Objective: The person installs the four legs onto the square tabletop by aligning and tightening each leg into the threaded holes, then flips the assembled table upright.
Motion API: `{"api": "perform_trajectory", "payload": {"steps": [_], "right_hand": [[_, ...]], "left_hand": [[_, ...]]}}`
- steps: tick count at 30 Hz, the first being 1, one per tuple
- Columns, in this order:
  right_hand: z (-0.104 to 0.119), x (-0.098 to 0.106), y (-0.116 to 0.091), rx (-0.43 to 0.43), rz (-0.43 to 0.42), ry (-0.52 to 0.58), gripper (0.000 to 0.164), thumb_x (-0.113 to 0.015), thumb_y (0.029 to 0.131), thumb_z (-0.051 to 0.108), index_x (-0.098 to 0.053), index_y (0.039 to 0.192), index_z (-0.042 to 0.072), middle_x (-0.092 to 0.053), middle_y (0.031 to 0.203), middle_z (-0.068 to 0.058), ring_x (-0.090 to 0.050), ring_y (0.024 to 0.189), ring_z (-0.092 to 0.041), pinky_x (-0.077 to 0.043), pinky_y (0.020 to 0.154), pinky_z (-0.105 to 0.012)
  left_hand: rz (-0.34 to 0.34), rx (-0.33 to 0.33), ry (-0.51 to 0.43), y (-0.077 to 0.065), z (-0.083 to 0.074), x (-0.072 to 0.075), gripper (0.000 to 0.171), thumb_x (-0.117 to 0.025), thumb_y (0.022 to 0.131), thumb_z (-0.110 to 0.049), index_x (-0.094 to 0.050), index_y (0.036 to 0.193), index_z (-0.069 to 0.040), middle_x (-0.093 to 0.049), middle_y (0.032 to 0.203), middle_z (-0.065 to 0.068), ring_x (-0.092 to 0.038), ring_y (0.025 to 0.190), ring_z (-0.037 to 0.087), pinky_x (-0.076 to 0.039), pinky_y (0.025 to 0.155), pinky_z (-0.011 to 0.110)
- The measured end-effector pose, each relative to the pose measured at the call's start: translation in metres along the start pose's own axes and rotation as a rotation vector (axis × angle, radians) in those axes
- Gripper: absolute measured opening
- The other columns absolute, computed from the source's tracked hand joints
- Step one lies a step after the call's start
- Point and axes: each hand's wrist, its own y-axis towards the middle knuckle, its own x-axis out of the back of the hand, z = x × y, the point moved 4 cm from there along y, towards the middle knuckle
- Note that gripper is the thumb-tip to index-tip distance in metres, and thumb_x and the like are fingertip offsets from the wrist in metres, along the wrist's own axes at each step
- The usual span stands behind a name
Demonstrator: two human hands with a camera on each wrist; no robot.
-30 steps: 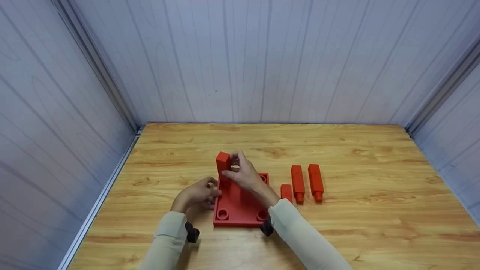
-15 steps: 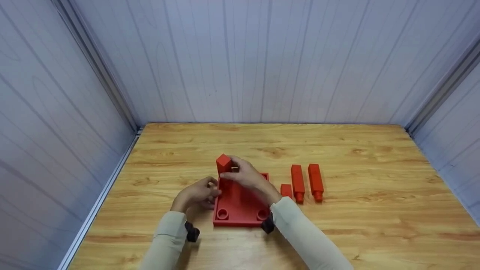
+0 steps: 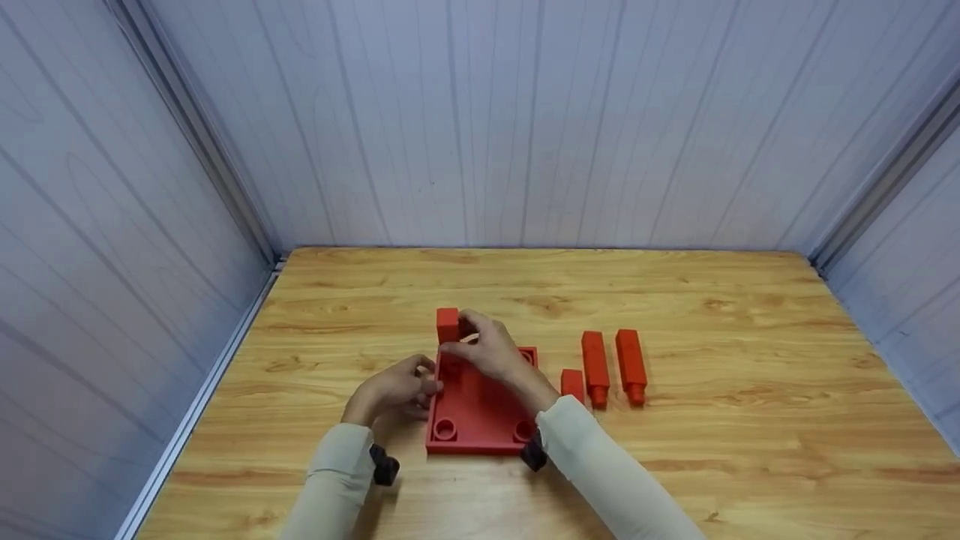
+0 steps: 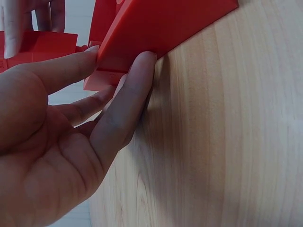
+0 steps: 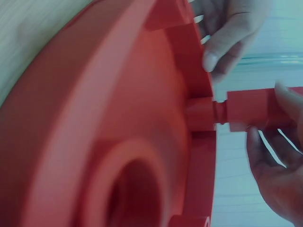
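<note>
A red square tabletop (image 3: 480, 420) lies underside up, with a raised rim and round corner sockets. At its far left corner a red square table leg (image 3: 448, 326) stands upright. In the right wrist view, the narrow end of this leg (image 5: 251, 109) meets the socket, and a bit of its neck shows. My right hand (image 3: 491, 351) pinches the leg's upper part between thumb and fingers. My left hand (image 3: 401, 384) holds the tabletop's left edge near that corner. In the left wrist view, thumb and fingers of this hand (image 4: 61, 142) lie against the rim.
Two red legs (image 3: 595, 367) (image 3: 631, 366) lie side by side on the wooden table (image 3: 750, 360), right of the tabletop. Another red leg (image 3: 572, 382), partly hidden by the right forearm, lies closer in. Pale panel walls (image 3: 525, 127) enclose the table at the back and sides.
The upright leg has turned about its length, a corner facing forward half a second ago and a flat face now. My right fingers have shifted around it. The left hand has stayed put.
</note>
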Motion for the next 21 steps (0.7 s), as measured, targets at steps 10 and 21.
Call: {"api": "perform_trajectory", "payload": {"steps": [10, 21], "right_hand": [[-0.0021, -0.0026, 0.0006, -0.033, -0.048, -0.111, 0.038, -0.073, 0.085, 0.030, -0.054, 0.112, 0.012, -0.062, 0.101, -0.002, -0.057, 0.089, -0.018, -0.049, 0.076, -0.028], [-0.0044, -0.0030, 0.0007, -0.083, 0.020, -0.042, 0.052, -0.072, 0.085, 0.032, -0.047, 0.127, 0.016, -0.059, 0.114, -0.002, -0.056, 0.105, -0.020, -0.050, 0.087, -0.034]], "left_hand": [[0.004, 0.005, 0.018, -0.0005, 0.0015, -0.0005, 0.035, -0.057, 0.095, -0.011, -0.043, 0.125, -0.004, -0.059, 0.094, 0.013, -0.063, 0.078, 0.022, -0.059, 0.069, 0.038], [-0.007, -0.020, 0.031, -0.0003, -0.0007, -0.0006, 0.036, -0.058, 0.094, -0.011, -0.043, 0.125, -0.003, -0.061, 0.090, 0.014, -0.062, 0.075, 0.021, -0.058, 0.067, 0.038]]}}
